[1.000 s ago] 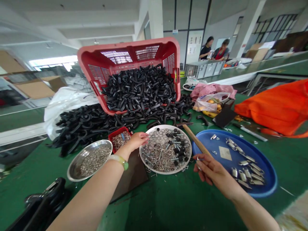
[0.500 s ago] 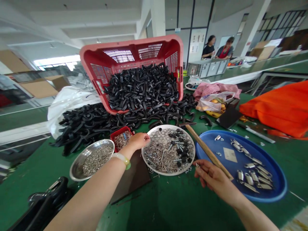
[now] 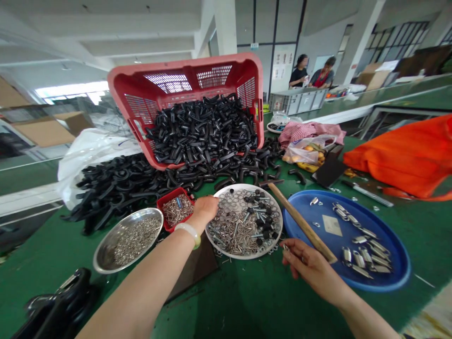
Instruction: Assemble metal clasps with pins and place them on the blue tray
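Fingers (image 3: 213,203) of the left hand (image 3: 204,212) are curled inward at the left rim of the white plate (image 3: 243,257) in the head view, the back of the hand turned to the camera, so whether they grasp anything cannot be told; nor is it clear if they touch the rim. A pale bracelet (image 3: 191,231) circles that wrist, and the forearm covers part of a dark flat board (image 3: 199,266).

The right hand (image 3: 307,261), near the plate's right side, has thumb and forefinger pinched on a small metal piece (image 3: 286,247), mostly hidden and too small to identify. Just beyond this hand a wooden handle (image 3: 302,222) slants over the edge of the blue tray (image 3: 309,209), which carries springs (image 3: 360,259); whether hand and handle touch is unclear.

On the plate, rings, pins and black-headed bolts overlap too thickly to separate. Left of it on the bench (image 3: 247,296) are a red box (image 3: 165,209), its near corner close behind the left wrist, and a steel bowl (image 3: 100,254) of tiny blurred fittings. A black assembly (image 3: 60,306) is cut off at lower left, an orange cloth (image 3: 406,157) at the right edge. Black parts (image 3: 205,129) hide the floor of the red basket (image 3: 183,66).
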`<move>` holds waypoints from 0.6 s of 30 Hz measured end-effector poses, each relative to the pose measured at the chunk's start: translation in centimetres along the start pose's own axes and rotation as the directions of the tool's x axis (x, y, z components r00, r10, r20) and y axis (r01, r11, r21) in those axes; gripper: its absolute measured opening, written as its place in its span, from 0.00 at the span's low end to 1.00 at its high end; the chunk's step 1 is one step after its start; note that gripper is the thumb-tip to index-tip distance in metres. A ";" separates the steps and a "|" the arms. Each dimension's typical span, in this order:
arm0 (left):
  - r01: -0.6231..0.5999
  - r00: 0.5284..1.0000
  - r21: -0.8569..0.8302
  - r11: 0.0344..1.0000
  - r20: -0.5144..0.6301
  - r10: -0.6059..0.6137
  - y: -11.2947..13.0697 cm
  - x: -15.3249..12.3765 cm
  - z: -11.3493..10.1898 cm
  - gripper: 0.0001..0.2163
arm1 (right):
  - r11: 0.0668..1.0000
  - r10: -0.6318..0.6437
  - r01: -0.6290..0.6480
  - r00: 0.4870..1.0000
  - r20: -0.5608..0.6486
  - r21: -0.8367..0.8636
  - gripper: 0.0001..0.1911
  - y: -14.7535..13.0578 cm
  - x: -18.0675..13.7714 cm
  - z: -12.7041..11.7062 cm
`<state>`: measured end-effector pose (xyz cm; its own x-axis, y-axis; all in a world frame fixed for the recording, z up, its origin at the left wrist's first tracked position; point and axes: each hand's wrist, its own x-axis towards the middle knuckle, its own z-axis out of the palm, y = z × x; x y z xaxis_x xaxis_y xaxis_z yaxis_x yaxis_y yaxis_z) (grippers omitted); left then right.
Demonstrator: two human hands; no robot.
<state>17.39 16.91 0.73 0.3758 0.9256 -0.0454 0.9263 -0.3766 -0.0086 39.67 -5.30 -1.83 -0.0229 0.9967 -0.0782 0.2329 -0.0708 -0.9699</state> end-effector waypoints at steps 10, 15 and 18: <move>0.001 0.997 -0.296 0.955 -0.072 -0.023 0.6 -1.6 0.5 0.11 | 0.996 -0.075 0.072 0.994 -0.085 -0.045 0.17 -0.9 -0.3 0.0; 0.201 0.975 -0.910 0.362 0.223 0.020 3.1 -7.0 0.1 0.16 | 0.995 -0.096 0.093 0.983 -0.158 -0.026 0.21 -2.7 2.5 2.0; 0.388 0.920 -0.921 -0.041 0.385 0.074 4.4 -10.4 0.1 0.18 | 0.993 -0.041 0.042 0.999 -0.005 0.108 0.24 -3.9 3.6 3.7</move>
<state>17.55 5.59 1.02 0.4050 0.8087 -0.4266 0.1313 0.4104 0.9024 35.11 -1.57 0.81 -0.0278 0.9989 -0.0370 0.1259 -0.0332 -0.9915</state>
